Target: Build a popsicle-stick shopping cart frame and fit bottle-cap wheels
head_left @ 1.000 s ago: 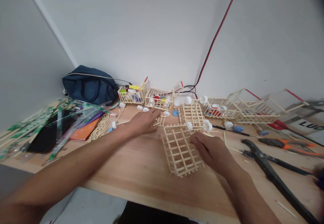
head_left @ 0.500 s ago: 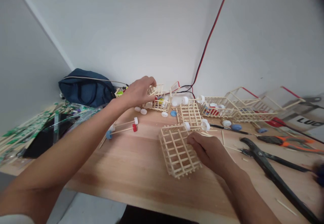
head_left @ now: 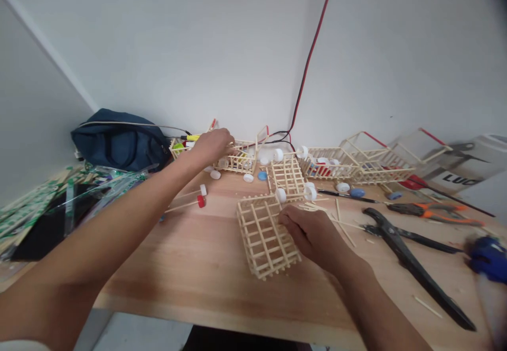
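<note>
The left hand (head_left: 214, 147) had moved from mid-table to the back edge, its fingers curled on a small stick cart (head_left: 237, 159). The right hand (head_left: 312, 232) still gripped the stick cage (head_left: 261, 234) mid-table.

Three plain white walls enclose the work area: a left wall (head_left: 27, 108), a back wall (head_left: 190, 44) and a right wall (head_left: 415, 44), meeting at two corners. The finish is matt, and the left wall reads greyer, in shade. A red cable (head_left: 312, 49) slants down close to the right-hand corner and reaches table level, where a black lead joins it. The table (head_left: 198, 271) is light wood with visible lengthwise grain and is set against the walls. Below its front edge lies a pale grey strip, the floor (head_left: 138, 330) as far as can be told. Lighting is even and diffuse, casting soft shadows.
</note>
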A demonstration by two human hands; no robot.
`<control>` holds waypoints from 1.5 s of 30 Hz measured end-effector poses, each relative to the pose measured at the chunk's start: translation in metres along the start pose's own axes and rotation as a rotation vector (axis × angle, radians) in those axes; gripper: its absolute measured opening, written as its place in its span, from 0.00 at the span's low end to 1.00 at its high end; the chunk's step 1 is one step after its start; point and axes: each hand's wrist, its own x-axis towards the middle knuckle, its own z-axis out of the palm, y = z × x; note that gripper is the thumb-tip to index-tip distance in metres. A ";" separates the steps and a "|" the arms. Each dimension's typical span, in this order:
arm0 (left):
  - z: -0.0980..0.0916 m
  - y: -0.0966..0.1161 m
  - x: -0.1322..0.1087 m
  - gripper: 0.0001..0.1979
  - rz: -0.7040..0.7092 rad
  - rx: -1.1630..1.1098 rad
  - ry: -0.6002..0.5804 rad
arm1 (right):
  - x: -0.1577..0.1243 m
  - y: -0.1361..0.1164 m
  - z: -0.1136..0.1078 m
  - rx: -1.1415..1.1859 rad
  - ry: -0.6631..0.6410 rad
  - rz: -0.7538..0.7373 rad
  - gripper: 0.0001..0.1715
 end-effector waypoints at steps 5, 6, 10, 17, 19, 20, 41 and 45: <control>0.010 0.004 -0.009 0.15 -0.039 0.052 0.157 | 0.002 -0.005 0.005 -0.040 0.028 0.025 0.17; 0.012 0.005 -0.010 0.16 -0.039 0.057 0.183 | 0.003 -0.006 0.006 -0.047 0.036 0.029 0.17; 0.018 0.008 -0.013 0.14 -0.018 0.024 0.264 | 0.003 -0.007 0.010 -0.047 0.058 0.037 0.17; 0.007 0.019 -0.040 0.10 0.052 -0.212 0.488 | 0.003 -0.004 0.011 0.040 0.045 0.066 0.18; 0.005 0.028 -0.054 0.09 0.073 -0.299 0.501 | 0.003 -0.003 0.012 0.058 0.049 0.072 0.18; 0.005 0.032 -0.061 0.09 0.076 -0.349 0.502 | 0.002 -0.002 0.012 0.068 0.057 0.075 0.18; 0.018 0.060 -0.087 0.11 -0.065 -0.774 0.414 | 0.021 0.062 -0.044 -0.051 0.363 0.601 0.20; 0.028 0.060 -0.086 0.11 -0.088 -0.791 0.422 | 0.055 0.064 -0.054 -0.279 0.059 0.657 0.23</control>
